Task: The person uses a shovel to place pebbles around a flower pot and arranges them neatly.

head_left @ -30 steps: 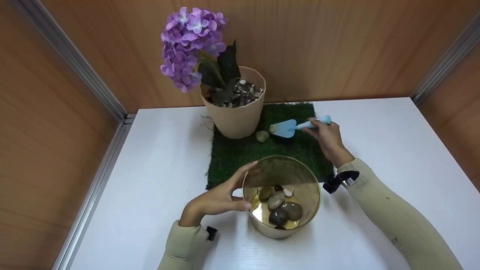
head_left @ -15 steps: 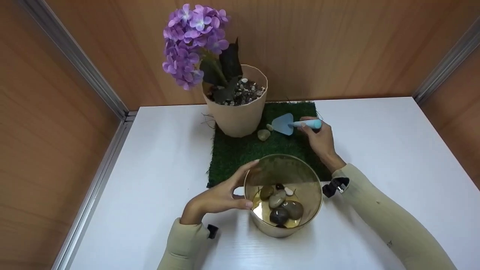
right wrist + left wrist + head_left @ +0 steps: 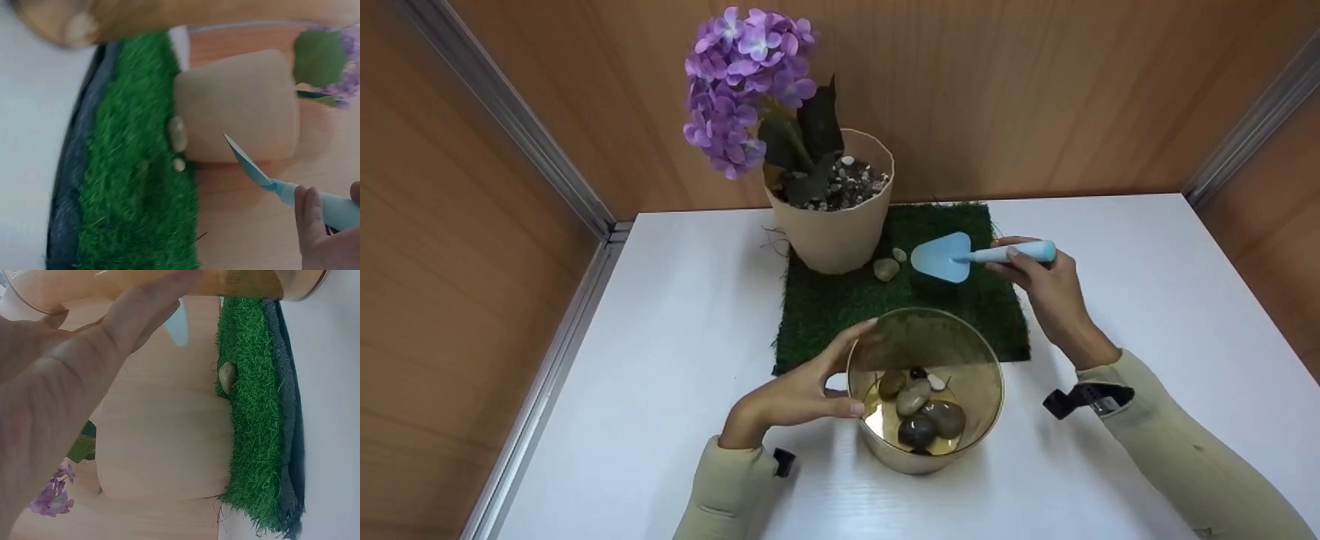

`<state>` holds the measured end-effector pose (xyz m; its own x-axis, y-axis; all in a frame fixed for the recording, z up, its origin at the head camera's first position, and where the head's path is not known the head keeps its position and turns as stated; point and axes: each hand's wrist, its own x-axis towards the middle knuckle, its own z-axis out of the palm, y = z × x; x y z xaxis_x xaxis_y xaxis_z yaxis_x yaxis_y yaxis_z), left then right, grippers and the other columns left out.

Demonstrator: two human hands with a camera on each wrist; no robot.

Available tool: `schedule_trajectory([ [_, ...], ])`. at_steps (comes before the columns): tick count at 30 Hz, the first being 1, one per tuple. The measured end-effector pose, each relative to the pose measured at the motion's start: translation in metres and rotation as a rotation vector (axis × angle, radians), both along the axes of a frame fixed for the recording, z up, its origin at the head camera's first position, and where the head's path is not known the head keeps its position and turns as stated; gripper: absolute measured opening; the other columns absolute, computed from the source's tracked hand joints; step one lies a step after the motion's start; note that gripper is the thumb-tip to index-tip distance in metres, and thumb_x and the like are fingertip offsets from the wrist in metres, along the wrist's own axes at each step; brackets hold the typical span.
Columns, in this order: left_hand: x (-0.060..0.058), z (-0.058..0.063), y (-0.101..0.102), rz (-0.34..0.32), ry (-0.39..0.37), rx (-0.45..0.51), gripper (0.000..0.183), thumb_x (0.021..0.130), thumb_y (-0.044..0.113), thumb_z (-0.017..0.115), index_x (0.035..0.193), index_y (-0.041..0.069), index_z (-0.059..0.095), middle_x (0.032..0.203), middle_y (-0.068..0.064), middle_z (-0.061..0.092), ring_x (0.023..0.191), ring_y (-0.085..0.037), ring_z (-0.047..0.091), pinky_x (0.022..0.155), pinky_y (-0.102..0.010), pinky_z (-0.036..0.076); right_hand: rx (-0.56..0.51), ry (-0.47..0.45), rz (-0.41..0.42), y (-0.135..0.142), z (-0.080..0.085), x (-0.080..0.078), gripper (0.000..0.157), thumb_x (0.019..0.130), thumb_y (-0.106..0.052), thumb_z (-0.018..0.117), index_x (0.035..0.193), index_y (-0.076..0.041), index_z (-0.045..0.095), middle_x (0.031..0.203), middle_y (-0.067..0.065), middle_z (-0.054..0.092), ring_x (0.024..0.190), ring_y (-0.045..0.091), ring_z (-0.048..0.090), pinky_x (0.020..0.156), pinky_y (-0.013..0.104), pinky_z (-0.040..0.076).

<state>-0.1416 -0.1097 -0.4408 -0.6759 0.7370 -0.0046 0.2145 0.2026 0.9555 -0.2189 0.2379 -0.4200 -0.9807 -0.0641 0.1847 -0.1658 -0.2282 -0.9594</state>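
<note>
My left hand [image 3: 802,390] grips the left rim of a clear amber glass bowl [image 3: 997,405], thumb and fingers spread around its side. Several smooth stones [image 3: 919,409] lie at the bottom of the bowl. In my right hand [image 3: 1054,296] is the handle of a small light-blue trowel [image 3: 943,258], held above the grass mat. The trowel's blade points left and carries nothing that shows. Just left of its tip, a larger pale pebble [image 3: 886,269] and a smaller pebble [image 3: 899,255] lie on the artificial grass mat [image 3: 840,322]; the right wrist view shows both pebbles too.
A beige pot [image 3: 832,240] stands on the mat's back left part, holding purple flowers [image 3: 746,82] and dark pebbly soil [image 3: 851,187]. Wooden panels [image 3: 997,97] rise behind and beside the white table [image 3: 690,300].
The small pebble that was at the trowel's tip now rests on the mat beside the larger one. My right hand has drawn the trowel back to the right. The left hand stays put.
</note>
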Motion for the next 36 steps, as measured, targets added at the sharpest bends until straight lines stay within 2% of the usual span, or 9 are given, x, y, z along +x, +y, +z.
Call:
schedule_trajectory([
  [5, -0.001, 0.001, 0.0, -0.004, 0.024, 0.0, 0.092, 0.078, 0.057, 0.065, 0.147, 0.041, 0.006, 0.151, 0.016, 0.015, 0.135, -0.015, 0.026, 0.099, -0.051, 0.032, -0.175, -0.084, 0.049, 0.015, 0.017, 0.016, 0.045, 0.096, -0.014, 0.053, 0.125, 0.018, 0.041, 0.123, 0.029, 0.047, 0.108, 0.034, 0.057, 0.093, 0.037, 0.041],
  [8, -0.001, 0.0, 0.0, -0.007, 0.022, 0.001, 0.091, 0.079, 0.056, 0.065, 0.147, 0.041, 0.006, 0.151, 0.017, 0.014, 0.135, -0.016, 0.026, 0.099, -0.052, 0.032, -0.259, -0.115, 0.063, 0.02, 0.025, 0.023, 0.042, 0.096, -0.012, 0.052, 0.124, 0.019, 0.042, 0.121, 0.028, 0.049, 0.107, 0.036, 0.057, 0.093, 0.038, 0.041],
  [12, -0.001, 0.0, 0.0, -0.01, 0.007, 0.006, 0.091, 0.079, 0.055, 0.066, 0.147, 0.041, 0.006, 0.15, 0.016, 0.015, 0.135, -0.018, 0.028, 0.097, -0.052, 0.034, -0.314, -0.121, 0.107, 0.024, 0.032, 0.033, 0.035, 0.097, -0.01, 0.05, 0.12, 0.016, 0.048, 0.119, 0.027, 0.053, 0.107, 0.036, 0.057, 0.092, 0.037, 0.042],
  [15, 0.0, -0.001, 0.0, -0.013, -0.004, 0.011, 0.092, 0.079, 0.054, 0.066, 0.147, 0.041, 0.006, 0.15, 0.014, 0.018, 0.135, -0.018, 0.028, 0.096, -0.048, 0.037, -0.325, -0.106, 0.152, 0.025, 0.037, 0.041, 0.032, 0.098, -0.008, 0.047, 0.118, 0.016, 0.051, 0.117, 0.027, 0.055, 0.106, 0.036, 0.058, 0.091, 0.038, 0.042],
  [26, 0.001, 0.002, 0.0, -0.017, 0.006, 0.022, 0.092, 0.079, 0.054, 0.066, 0.147, 0.04, 0.006, 0.151, 0.014, 0.016, 0.135, -0.018, 0.026, 0.097, -0.048, 0.036, -0.268, -0.035, 0.267, 0.017, 0.055, 0.07, 0.031, 0.099, -0.004, 0.04, 0.12, 0.018, 0.045, 0.116, 0.028, 0.056, 0.103, 0.035, 0.06, 0.089, 0.039, 0.042],
  [32, 0.008, 0.022, 0.001, -0.013, -0.004, 0.025, 0.093, 0.08, 0.052, 0.066, 0.149, 0.031, 0.008, 0.152, 0.008, 0.014, 0.134, -0.025, 0.027, 0.098, -0.055, 0.032, -0.133, -0.019, 0.296, 0.007, 0.059, 0.08, 0.031, 0.099, -0.005, 0.041, 0.12, 0.018, 0.045, 0.115, 0.027, 0.057, 0.097, 0.032, 0.062, 0.088, 0.038, 0.045],
  [36, 0.012, 0.032, 0.001, -0.014, -0.013, 0.019, 0.093, 0.08, 0.051, 0.066, 0.149, 0.028, 0.008, 0.152, 0.009, 0.013, 0.132, -0.025, 0.031, 0.099, -0.051, 0.032, -0.061, 0.009, 0.305, -0.001, 0.061, 0.085, 0.029, 0.098, -0.003, 0.043, 0.118, 0.018, 0.046, 0.114, 0.029, 0.056, 0.097, 0.033, 0.062, 0.085, 0.04, 0.047],
])
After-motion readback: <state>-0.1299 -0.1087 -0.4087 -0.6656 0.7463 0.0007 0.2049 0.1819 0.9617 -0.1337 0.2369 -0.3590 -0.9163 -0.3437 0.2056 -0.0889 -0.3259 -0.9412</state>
